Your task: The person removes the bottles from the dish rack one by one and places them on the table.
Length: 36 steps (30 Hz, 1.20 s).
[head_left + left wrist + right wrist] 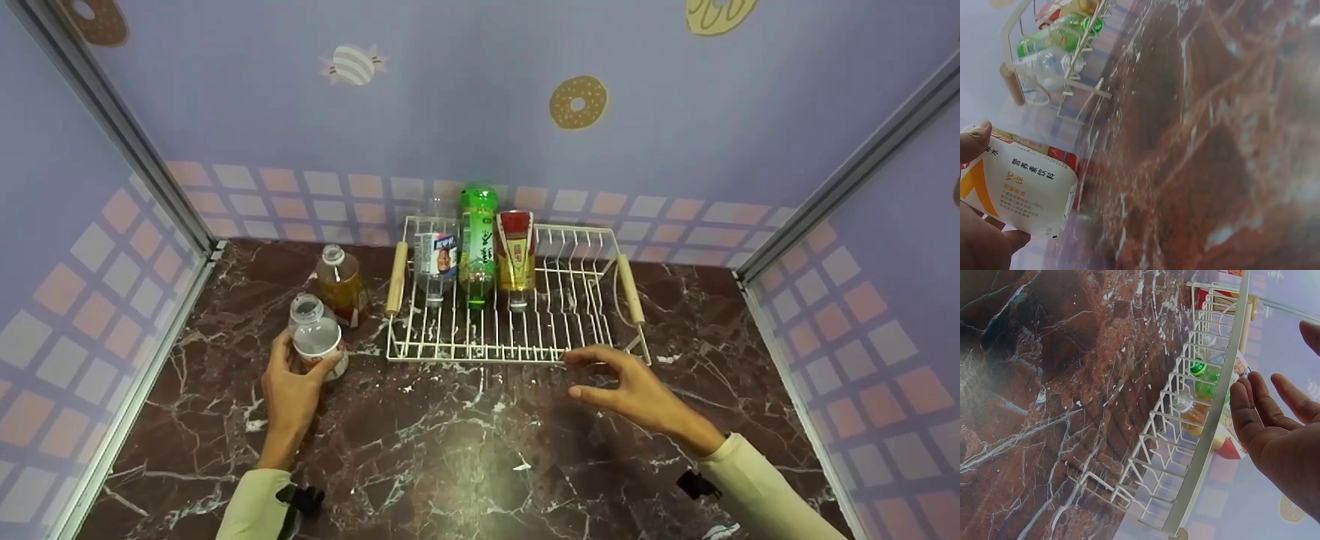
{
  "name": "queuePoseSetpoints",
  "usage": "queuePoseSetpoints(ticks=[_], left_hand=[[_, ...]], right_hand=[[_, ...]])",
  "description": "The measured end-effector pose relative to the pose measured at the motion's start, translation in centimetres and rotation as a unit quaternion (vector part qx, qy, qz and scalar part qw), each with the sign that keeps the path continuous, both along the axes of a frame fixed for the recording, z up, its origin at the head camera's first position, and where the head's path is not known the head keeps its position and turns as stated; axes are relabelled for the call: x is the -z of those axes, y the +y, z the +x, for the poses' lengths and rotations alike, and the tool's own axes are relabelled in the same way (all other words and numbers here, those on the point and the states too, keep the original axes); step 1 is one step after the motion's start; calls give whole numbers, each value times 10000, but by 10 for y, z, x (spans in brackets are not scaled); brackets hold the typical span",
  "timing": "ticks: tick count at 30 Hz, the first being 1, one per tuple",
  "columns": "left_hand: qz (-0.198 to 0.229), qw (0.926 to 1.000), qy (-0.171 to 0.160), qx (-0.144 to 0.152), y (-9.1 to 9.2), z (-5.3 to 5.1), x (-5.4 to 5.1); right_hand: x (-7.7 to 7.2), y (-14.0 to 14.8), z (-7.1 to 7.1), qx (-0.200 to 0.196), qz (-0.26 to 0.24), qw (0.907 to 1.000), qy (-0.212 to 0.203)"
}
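My left hand (292, 390) grips a clear bottle (318, 335) with a white label, upright on the tabletop left of the rack. In the left wrist view, fingers and thumb curl round the white-labelled bottle (1022, 183). Just behind it stands a bottle of amber liquid (343, 285). My right hand (637, 390) holds nothing, its fingers loosely bent near the front right of the wire rack (517, 361). Three bottles lie in the rack, necks towards me: a clear one with a blue and white label (436, 259), a green one (478, 247) and a red and yellow one (516, 251).
The rack has wooden handles (397, 279) at both sides and slots to the right of the bottles. A dark marbled tabletop (450, 450) lies under everything, with patterned panels (480, 90) behind and at both sides.
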<state>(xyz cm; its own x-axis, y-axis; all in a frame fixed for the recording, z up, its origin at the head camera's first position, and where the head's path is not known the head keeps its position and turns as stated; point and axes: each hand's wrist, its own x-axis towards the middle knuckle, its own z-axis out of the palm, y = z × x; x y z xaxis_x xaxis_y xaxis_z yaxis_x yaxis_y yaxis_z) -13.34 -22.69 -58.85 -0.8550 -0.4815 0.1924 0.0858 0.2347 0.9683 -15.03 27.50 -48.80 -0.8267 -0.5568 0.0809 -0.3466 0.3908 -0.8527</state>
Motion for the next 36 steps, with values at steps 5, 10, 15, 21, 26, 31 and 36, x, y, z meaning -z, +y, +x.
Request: queuePoseSetpoints(ticks=[5, 10, 15, 21, 26, 31, 36], left_hand=[[78, 9999, -74, 27, -5, -4, 5], [127, 9998, -119, 59, -8, -7, 5], [110, 9997, -176, 84, -11, -13, 5], [159, 9995, -259, 19, -14, -17, 5], [102, 9995, -280, 73, -15, -18, 5], [-222, 9987, -448, 101, -13, -15, 4], [-68, 9994, -299, 179, -9, -3, 1]], right_hand=[[2, 1, 0, -4, -22, 10000, -30], [3, 0, 1, 11, -13, 10000, 10], [3, 0, 2, 46, 4, 10000, -71], [6, 1, 3, 32, 57, 9999, -133], [6, 2, 3, 6, 7, 10000, -92], [4, 2, 1, 71, 54, 9999, -77], [2, 2, -1, 65, 98, 9999, -72]])
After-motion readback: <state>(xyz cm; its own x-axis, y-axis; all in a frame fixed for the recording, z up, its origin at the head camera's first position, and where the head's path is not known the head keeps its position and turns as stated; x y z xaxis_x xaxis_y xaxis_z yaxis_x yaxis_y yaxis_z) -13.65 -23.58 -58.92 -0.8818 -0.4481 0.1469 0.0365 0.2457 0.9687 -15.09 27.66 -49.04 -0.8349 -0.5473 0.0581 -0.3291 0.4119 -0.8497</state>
